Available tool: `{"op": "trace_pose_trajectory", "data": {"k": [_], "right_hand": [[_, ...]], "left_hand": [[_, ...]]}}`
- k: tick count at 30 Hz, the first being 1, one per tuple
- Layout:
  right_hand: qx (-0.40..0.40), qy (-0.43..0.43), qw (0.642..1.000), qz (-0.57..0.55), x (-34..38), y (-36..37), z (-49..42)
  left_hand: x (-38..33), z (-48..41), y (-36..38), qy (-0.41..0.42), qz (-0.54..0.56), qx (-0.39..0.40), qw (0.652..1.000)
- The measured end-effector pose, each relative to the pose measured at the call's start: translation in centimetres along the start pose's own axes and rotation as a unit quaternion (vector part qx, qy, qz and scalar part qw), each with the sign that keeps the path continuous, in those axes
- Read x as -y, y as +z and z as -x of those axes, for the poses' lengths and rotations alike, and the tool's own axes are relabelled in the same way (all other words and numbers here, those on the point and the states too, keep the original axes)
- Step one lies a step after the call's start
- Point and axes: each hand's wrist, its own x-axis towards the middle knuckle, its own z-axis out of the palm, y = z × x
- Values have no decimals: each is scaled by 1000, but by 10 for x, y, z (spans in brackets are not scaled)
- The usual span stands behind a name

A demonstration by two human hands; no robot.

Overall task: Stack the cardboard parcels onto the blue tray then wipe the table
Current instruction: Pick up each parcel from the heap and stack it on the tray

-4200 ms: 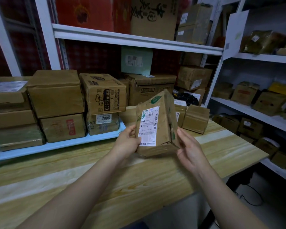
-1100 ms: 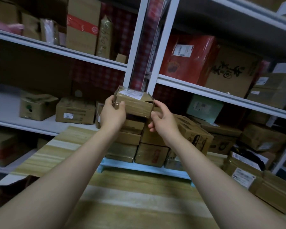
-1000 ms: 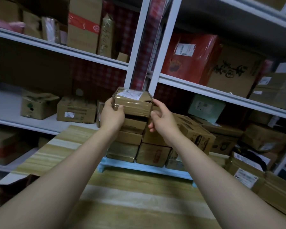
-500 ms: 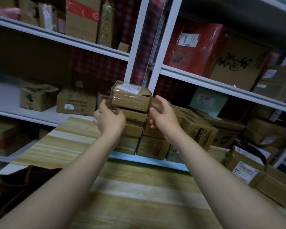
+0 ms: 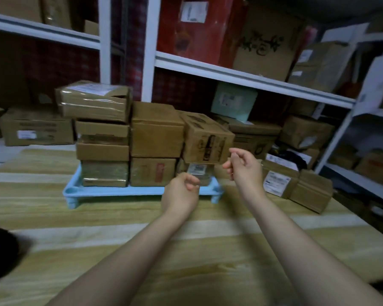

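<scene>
While both hands hold nothing, fingers loosely curled, the left hand [image 5: 181, 192] hangs before the blue tray [image 5: 119, 192] and the right hand [image 5: 244, 168] hangs near the tray's right end. Two unstacked parcels lie on the table [image 5: 119, 228] further right: the labelled parcel [image 5: 276, 183], then the plain parcel [image 5: 312, 191]. The right hand is judged nearer, so the reach runs rightward.
</scene>
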Motion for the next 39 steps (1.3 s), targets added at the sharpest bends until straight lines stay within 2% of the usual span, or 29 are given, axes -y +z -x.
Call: {"op": "trace_pose_trajectory", "data": {"k": [5,7,9,11,16,22,24,29,32,34,36,38,39], "right_hand": [[-94,115,989,4,-63,-82,-23],[-120,175,977,-3,-85,-110,-30],[-135,220,966,4,-106,-134,-39],[-136,232,963,25,-121,-153,-49],[-118,229,966,-1,-131,-177,-75],[-30,249,967,40,-144,-178,-114],[-20,245,967,66,-151,-178,-122],[-94,208,966,125,-170,-178,-134],[-106,187,966,143,-172,-182,-133],[-151,158,963,156,-168,-186,-128],[-221,103,943,228,-161,-189,-121],[-268,47,893,360,-154,-194,-119],[-256,39,862,435,-154,-197,-121]], "left_hand": [[-15,8,81,4,-73,144,987],[-20,9,109,17,-134,214,967],[-26,8,133,37,-184,252,949],[-35,0,151,49,-197,263,943],[-54,-28,189,27,-140,268,953],[-66,-69,235,-25,-84,228,970],[-68,-79,249,-33,-72,228,970],[-70,-95,271,-20,-75,223,972],[-62,-95,276,-41,-162,208,964],[-53,-87,273,-69,-256,199,943],[-45,-80,267,-70,-316,202,924],[-39,-77,262,-42,-340,214,915],[-38,-75,259,-31,-344,221,912]]}}
